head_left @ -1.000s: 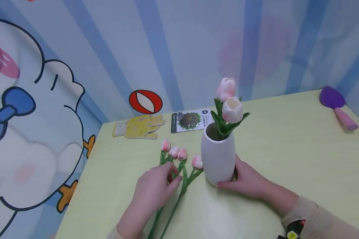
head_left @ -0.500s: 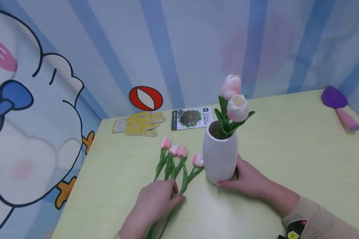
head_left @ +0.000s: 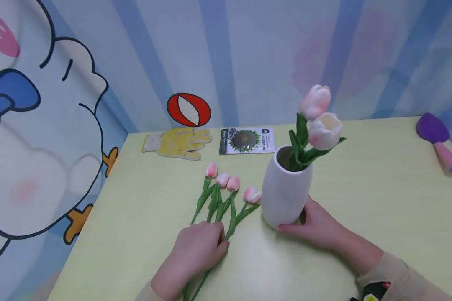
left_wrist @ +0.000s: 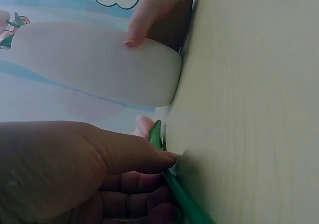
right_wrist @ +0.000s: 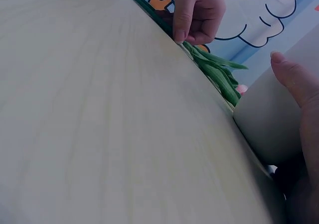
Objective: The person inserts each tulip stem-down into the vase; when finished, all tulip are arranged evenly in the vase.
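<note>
In the head view a white vase [head_left: 287, 188] holds two pink-and-white tulips [head_left: 324, 130] with green leaves. My right hand [head_left: 320, 225] grips the vase low on its right side, thumb across the front near the base. Several more tulips [head_left: 222, 180] lie on the table left of the vase, heads away from me. Over their stems is my left hand [head_left: 200, 246], fingers curled, pinching a green stem [left_wrist: 187, 199] between thumb and fingers, as the left wrist view shows. How many stems it holds is hidden.
Along the back of the table [head_left: 361, 175] lie a yellow glove [head_left: 181, 143] and a seed packet [head_left: 247, 141]. A purple trowel with a pink handle [head_left: 447, 156] lies at the far right. Printed cloth walls [head_left: 263, 62] stand behind and to the left.
My left hand has slid down from the tulip leaves to the stems, its fingers closing. My right hand stays on the vase. The head view has shifted slightly.
</note>
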The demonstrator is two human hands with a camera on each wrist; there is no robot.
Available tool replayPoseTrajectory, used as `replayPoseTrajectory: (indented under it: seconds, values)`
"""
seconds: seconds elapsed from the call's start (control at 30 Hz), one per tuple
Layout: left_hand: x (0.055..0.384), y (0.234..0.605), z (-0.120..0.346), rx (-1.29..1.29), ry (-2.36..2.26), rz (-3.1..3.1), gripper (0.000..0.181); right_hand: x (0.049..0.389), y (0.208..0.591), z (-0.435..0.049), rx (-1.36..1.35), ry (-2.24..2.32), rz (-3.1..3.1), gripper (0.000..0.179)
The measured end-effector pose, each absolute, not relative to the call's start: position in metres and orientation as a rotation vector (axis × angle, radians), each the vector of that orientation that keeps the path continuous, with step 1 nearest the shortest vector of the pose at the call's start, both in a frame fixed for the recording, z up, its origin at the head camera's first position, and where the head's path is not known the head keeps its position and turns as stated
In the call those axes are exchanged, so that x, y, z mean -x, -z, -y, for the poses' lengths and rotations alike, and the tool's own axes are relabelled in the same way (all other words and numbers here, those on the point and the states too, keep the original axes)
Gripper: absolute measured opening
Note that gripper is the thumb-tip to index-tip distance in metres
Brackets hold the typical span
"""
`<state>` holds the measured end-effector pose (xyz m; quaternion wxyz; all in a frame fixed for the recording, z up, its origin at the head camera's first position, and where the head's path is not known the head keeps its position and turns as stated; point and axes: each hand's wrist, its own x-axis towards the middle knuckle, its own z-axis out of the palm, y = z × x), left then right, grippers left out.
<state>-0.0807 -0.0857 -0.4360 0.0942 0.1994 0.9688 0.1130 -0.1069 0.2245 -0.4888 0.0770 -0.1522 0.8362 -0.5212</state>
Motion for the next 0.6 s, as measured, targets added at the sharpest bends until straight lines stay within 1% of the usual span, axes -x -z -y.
replayPoseTrajectory:
  seconds: [0.2,0.4,0.6]
  values:
    - [0.0830,0.4351,0.0888,-0.562,-0.378,-2.850,0.027,0.1085,0.4892,-0.2222,0.480,1.563,-2.521,0.089]
    - [0.0836,0.4354,0.0946,-0.529,-0.438,-2.820,0.023,0.1104,0.4914,-0.2201,0.500,1.570,-2.509,0.085]
    - [0.0860,0.4386,0.0904,-0.549,-0.430,-2.832,0.019,0.1093,0.4922,-0.2234,0.477,1.564,-2.523,0.082]
